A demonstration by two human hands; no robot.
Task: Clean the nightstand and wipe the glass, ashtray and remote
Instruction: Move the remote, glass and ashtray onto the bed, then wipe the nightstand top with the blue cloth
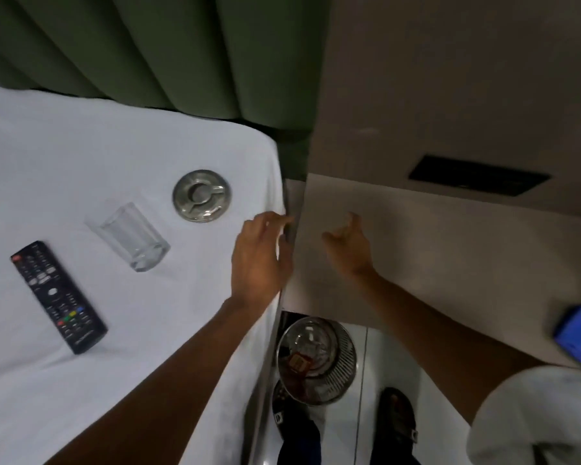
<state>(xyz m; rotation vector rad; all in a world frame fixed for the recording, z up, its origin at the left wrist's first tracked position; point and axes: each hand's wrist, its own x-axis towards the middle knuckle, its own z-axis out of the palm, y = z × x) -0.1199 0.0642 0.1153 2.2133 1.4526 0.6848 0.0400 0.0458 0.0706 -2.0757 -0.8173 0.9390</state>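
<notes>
A black remote (58, 297), a clear glass (133, 237) lying on its side and a round metal ashtray (202, 195) rest on the white bed sheet (64, 146) at left. The beige nightstand top (433, 250) is at right. My left hand (260, 260) hovers at the bed's edge next to the nightstand, fingers apart, holding nothing. My right hand (348, 246) is over the nightstand top with fingers loosely curled and nothing in it.
A blue cloth (577, 337) lies at the nightstand's right edge. A metal mesh bin (319, 357) with rubbish stands on the floor between bed and nightstand. A green padded headboard (148, 45) is behind. A dark wall panel (477, 176) sits above the nightstand. My sandalled feet (396, 421) are below.
</notes>
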